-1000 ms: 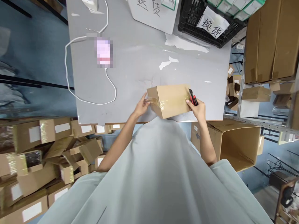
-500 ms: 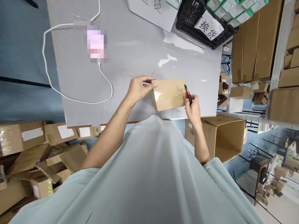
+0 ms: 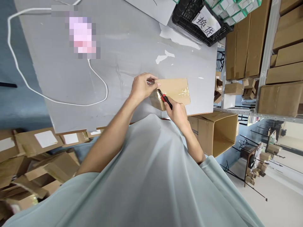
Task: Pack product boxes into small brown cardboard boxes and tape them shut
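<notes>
A small brown cardboard box (image 3: 176, 86) with shiny clear tape lies near the front edge of the grey table (image 3: 123, 41). My left hand (image 3: 142, 85) grips the box at its left end, thumb on the top corner and fingers curled at the far side. In my right hand (image 3: 177, 111) is a red and black utility knife (image 3: 165, 99), its tip at the box's left end near my left thumb. The hand's fingers are wrapped round the handle.
A black crate (image 3: 189, 23) with a paper sign and green-edged boxes stands at the far right. A white cable (image 3: 59, 101) loops across the left side. White paper scraps (image 3: 163, 57) lie beyond the box. An open carton (image 3: 213, 132) stands right of the table; discarded cartons (image 3: 47, 167) pile up at left.
My right hand has moved left with the utility knife, from the box's right end to its left end. My left hand has stayed on the box. The camera view has shifted.
</notes>
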{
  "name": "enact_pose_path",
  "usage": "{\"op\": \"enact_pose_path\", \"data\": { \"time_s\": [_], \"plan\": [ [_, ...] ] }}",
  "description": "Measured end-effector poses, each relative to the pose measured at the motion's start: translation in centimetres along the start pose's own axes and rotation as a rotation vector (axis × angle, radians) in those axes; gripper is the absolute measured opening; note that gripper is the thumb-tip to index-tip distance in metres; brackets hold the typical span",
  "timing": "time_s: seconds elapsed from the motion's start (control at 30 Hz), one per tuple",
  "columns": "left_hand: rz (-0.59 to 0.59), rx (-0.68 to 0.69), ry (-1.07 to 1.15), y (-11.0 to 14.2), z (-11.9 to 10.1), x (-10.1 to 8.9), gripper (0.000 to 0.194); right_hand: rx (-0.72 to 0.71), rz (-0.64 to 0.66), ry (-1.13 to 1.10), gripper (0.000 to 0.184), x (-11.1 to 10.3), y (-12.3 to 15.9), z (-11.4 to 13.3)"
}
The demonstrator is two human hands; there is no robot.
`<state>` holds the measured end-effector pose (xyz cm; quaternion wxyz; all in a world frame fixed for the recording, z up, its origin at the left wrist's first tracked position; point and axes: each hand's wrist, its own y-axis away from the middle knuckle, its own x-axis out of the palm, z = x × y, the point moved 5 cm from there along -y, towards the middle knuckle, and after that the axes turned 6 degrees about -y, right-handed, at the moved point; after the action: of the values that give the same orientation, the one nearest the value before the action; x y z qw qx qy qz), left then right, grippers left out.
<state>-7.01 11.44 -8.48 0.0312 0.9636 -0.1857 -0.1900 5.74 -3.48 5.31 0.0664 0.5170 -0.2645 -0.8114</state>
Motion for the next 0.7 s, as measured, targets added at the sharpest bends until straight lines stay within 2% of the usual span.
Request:
{"op": "enact_pose_path", "data": {
  "time_s": [0.1,0.27,0.37,0.5,0.6,0.7],
  "plan": [
    [0.001,0.004,0.002,0.0,0.1,0.2,0.029,0.033,0.027,0.058,0.05,0.0,0.5,1.0],
    [-0.009,0.014,0.001,0.1,0.2,0.2,0.028,0.18,0.061,0.21,0.05,0.9,0.0,4.1],
    [-0.008,-0.03,0.01,0.3,0.4,0.3,0.026,0.199,0.109,0.262,0.044,1.0,-0.1,5.4],
    [-0.006,-0.081,0.014,0.8,0.6,0.8,0.026,0.203,0.17,0.269,0.04,0.6,0.8,5.0],
    [-0.045,-0.067,0.009,0.7,0.5,1.0,0.024,0.186,0.148,0.254,0.045,0.4,0.9,4.4],
    [-0.091,-0.073,-0.009,0.3,0.4,0.8,0.022,0.067,0.188,0.242,0.047,1.3,1.1,4.1]
  ]
}}
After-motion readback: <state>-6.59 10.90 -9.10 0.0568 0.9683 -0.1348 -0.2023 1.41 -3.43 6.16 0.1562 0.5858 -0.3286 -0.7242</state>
